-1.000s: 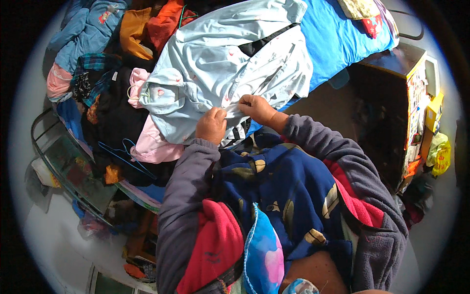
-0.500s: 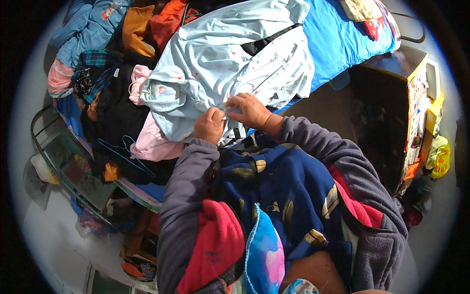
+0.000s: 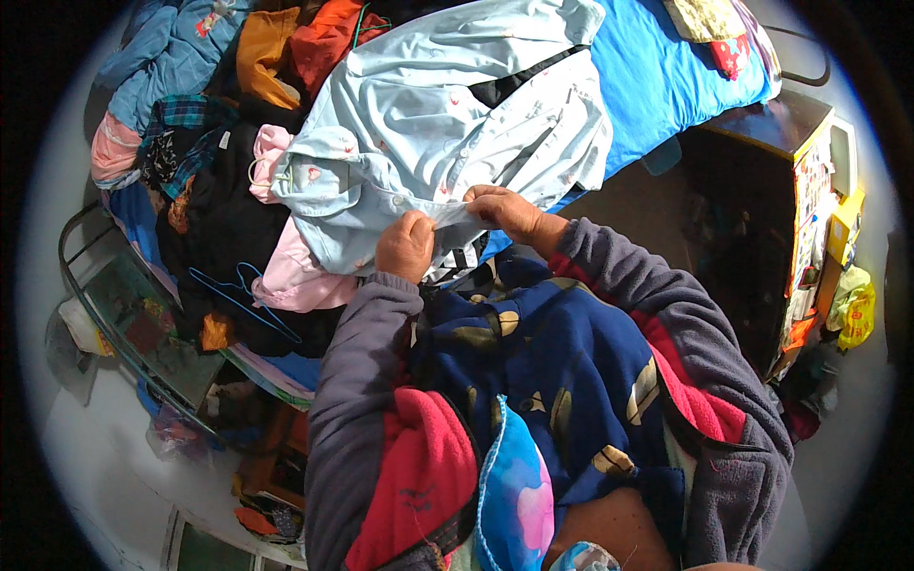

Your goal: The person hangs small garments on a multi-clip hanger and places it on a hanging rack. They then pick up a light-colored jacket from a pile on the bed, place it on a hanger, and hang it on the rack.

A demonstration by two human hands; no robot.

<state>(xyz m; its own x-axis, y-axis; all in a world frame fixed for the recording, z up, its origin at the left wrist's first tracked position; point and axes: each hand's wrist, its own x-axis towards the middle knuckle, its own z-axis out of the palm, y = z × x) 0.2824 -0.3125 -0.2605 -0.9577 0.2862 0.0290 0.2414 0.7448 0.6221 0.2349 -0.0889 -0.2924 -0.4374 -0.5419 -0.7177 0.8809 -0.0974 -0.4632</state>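
Pale blue shirt (image 3: pixel 419 124) with small red heart motifs lies spread out over other clothes and bright blue bedding (image 3: pixel 666 95), which shows on the shirt's right. At the shirt's near edge, the left hand (image 3: pixel 406 247) is curled closed on the fabric, thumb uppermost, its fingertips mostly hidden. Just beside it, to the right along the same edge, the right hand (image 3: pixel 509 215) pinches the cloth between thumb and bent fingers; a short strip of the shirt runs between the two hands. Left of the shirt, a pink garment (image 3: pixel 300 276) pokes out from under it, and a black garment (image 3: pixel 238 224) lies beyond that. Past the shirt's upper left are a mustard garment (image 3: pixel 265 59) and an orange-red one (image 3: pixel 328 43). Well to the shirt's right stands a dark cabinet (image 3: pixel 738 219), with a yellow bag (image 3: pixel 857 309) beyond it.
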